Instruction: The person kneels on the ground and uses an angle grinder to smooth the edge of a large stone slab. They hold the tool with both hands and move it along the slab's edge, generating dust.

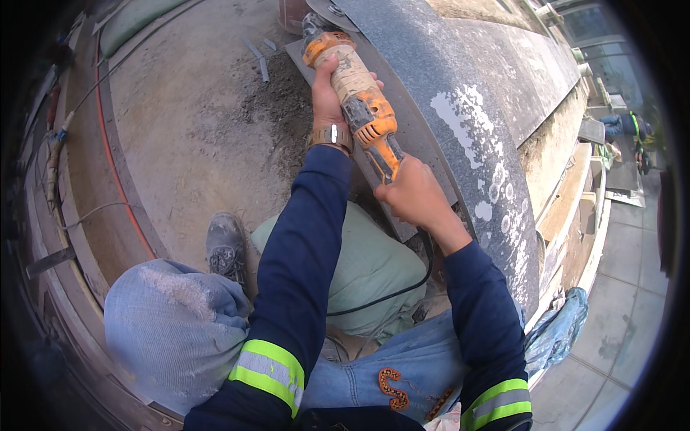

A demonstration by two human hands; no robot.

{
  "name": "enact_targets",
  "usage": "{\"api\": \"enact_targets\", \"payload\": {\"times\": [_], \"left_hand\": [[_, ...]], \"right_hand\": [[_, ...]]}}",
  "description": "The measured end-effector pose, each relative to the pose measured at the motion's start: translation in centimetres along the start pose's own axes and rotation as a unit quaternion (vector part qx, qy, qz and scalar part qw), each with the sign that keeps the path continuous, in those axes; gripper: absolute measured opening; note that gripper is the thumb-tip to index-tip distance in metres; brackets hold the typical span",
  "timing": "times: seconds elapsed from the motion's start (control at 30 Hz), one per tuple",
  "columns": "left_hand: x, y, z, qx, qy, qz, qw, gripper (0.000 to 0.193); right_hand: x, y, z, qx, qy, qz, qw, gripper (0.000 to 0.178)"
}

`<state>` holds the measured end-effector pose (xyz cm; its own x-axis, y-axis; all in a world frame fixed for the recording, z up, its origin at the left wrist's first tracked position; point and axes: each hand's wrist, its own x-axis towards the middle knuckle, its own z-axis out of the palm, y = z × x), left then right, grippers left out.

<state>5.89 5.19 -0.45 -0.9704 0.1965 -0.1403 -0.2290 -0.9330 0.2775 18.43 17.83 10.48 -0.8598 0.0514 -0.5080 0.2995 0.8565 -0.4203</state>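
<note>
An orange angle grinder [374, 115], dusty and wrapped in tan tape round its body, slants up and away in front of me. My left hand [328, 98] is wrapped round the taped body from the left side. Farther back, my right hand [417, 188] grips the rear handle. At the top of the view, the tool's metal head and grey disc [338, 14] sit by the edge of a curved grey stone slab [481, 161], which has white patches; whether the disc touches it I cannot tell. A black cord [388, 296] loops below my right hand.
A pale green sack [384, 266] lies between my legs. Grey dust and small strips [259, 59] cover the ground left of the grinder. An orange hose [115, 165] runs along the left. Blue plastic [560, 334] lies at right; another person [632, 133] is far right.
</note>
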Motion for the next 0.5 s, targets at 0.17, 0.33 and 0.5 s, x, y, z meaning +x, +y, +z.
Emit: {"api": "enact_targets", "payload": {"times": [0.17, 0.33, 0.5], "left_hand": [[-0.2, -0.2, 0.0, 0.001, 0.0, 0.003, 1.0, 0.068], [-0.8, -0.5, 0.1, 0.007, 0.007, 0.01, 1.0, 0.069], [-1.6, -1.0, 0.7, -0.029, 0.013, 0.005, 0.999, 0.064]], "right_hand": [[-0.1, 0.1, -0.1, 0.004, -0.005, -0.001, 1.0, 0.042], [-0.6, 0.6, 0.0, 0.007, -0.001, -0.015, 1.0, 0.041], [-1.3, 1.0, -0.1, 0.013, -0.002, -0.008, 1.0, 0.041]]}}
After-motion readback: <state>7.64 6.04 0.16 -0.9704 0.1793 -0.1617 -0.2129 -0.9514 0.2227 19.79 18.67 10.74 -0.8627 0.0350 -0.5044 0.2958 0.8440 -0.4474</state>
